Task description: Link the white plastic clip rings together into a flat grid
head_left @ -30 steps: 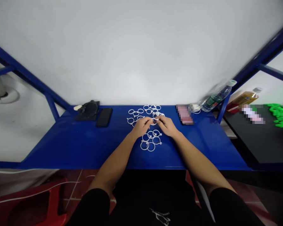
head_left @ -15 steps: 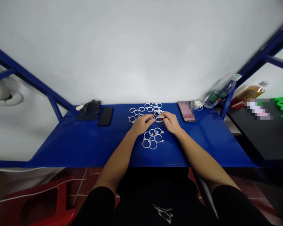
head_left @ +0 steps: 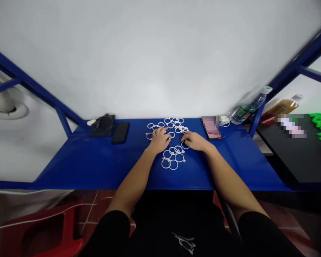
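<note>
In the head view, several thin white plastic rings with small tabs lie on the blue tabletop (head_left: 91, 166). My left hand (head_left: 159, 140) rests over rings at the left of the back group, its fingers spread and partly covering them; one white ring (head_left: 171, 135) shows beside its thumb. Curled fingers of my right hand (head_left: 196, 141) pinch a white ring (head_left: 185, 145) low over the table. Nearer to me lies a loose cluster of rings (head_left: 173, 165), some overlapping. More overlapping rings (head_left: 178, 120) sit by the wall, beyond both hands.
A black phone (head_left: 120, 132) and a dark plastic bag (head_left: 104, 125) lie to the left. On the right are a phone with a blurred screen (head_left: 212, 127), a coiled white cable (head_left: 225, 120) and a leaning water bottle (head_left: 250, 107). The white wall (head_left: 149, 64) bounds the back.
My right hand has come nearer to me with a ring in its fingers. My left hand has moved away from it, leftward, and its fingers have spread over the rings.
</note>
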`<action>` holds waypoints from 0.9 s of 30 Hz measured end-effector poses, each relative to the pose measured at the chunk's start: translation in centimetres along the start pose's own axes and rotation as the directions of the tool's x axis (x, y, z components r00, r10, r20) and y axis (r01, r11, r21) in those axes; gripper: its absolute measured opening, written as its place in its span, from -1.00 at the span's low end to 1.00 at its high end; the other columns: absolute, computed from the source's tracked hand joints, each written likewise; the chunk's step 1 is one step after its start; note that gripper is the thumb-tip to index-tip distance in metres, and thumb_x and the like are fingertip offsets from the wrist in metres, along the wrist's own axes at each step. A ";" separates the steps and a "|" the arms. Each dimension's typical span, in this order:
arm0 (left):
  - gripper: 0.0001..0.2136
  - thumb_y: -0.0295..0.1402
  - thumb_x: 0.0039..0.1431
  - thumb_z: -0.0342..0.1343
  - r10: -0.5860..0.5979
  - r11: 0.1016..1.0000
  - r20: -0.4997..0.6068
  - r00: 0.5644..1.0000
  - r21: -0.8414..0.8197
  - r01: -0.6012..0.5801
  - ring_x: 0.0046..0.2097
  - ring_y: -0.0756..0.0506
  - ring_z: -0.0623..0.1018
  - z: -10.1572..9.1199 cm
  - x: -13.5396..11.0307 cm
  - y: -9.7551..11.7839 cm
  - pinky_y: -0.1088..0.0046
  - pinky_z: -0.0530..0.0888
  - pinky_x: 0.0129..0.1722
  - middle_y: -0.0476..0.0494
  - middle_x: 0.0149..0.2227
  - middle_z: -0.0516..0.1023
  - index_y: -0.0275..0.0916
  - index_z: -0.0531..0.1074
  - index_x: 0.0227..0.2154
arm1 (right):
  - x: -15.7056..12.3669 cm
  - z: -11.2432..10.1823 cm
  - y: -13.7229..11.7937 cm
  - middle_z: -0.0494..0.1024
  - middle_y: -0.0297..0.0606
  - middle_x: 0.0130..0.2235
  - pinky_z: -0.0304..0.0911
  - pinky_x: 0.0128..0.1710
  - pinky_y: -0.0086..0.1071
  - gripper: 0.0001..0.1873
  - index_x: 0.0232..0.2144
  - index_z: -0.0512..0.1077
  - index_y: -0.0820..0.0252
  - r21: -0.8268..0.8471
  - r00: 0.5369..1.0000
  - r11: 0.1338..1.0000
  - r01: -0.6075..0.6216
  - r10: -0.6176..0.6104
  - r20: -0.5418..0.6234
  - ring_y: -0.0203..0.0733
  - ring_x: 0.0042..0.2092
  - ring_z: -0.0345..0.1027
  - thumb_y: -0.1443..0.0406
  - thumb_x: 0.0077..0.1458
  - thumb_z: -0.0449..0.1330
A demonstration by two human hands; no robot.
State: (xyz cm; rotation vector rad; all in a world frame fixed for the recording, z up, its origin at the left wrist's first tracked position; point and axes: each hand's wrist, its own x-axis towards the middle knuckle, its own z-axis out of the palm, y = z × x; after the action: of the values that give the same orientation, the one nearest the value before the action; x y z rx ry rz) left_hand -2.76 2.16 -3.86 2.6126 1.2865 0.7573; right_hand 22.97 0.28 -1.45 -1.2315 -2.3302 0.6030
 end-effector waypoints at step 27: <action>-0.84 -0.28 0.20 0.22 -0.371 0.641 -0.218 0.903 -0.763 0.080 -0.51 0.04 0.48 -0.7 0.8 1.8 0.54 0.35 -0.53 -0.11 -0.34 0.70 -0.23 0.62 -0.26 | 0.7 0.9 2.7 0.50 -0.14 0.19 0.39 0.09 -0.27 -0.57 0.18 0.50 0.09 -0.221 0.923 0.915 -0.338 0.276 -0.270 -0.02 0.09 0.49 0.35 0.34 0.06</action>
State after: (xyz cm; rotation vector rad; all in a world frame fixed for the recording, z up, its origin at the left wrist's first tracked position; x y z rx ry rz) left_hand -1.39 1.60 -2.35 1.6541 1.0272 1.3980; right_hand 23.86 2.06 -3.55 -1.7160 -2.0798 0.2265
